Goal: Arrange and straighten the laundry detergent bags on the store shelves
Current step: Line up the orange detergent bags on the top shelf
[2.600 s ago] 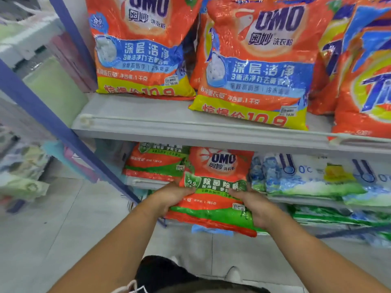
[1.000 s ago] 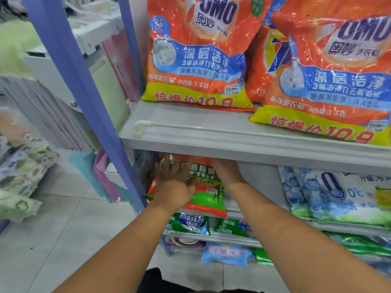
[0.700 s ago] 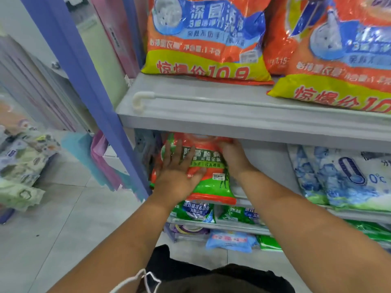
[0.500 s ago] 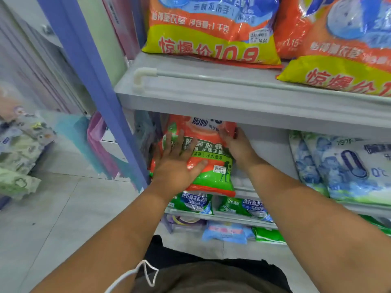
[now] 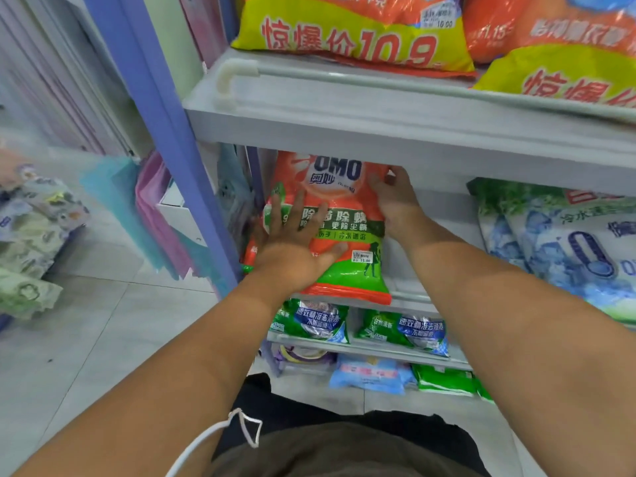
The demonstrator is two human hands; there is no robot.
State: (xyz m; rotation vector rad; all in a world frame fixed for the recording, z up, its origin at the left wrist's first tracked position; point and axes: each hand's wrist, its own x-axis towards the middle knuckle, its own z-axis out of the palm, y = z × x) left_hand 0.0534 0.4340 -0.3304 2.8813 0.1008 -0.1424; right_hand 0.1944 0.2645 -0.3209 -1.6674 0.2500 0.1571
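Now, head view: I see the orange-green OMO bag [image 5: 339, 232] standing on the second shelf [image 5: 409, 299] at its left end | left hand [image 5: 296, 246] flat, fingers spread, pressing its front | right hand [image 5: 395, 201] gripping its upper right edge.

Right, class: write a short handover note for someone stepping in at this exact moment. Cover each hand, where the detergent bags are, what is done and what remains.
Left hand: flat, fingers spread, pressing the front of the orange-and-green OMO bag.
Right hand: gripping that bag's upper right edge.
The bag stands on the middle shelf, at its left end, under the top shelf.
Done: bag is on the shelf, label facing out.
Left: square it up, let go, then check the blue-and-white bags to the right.
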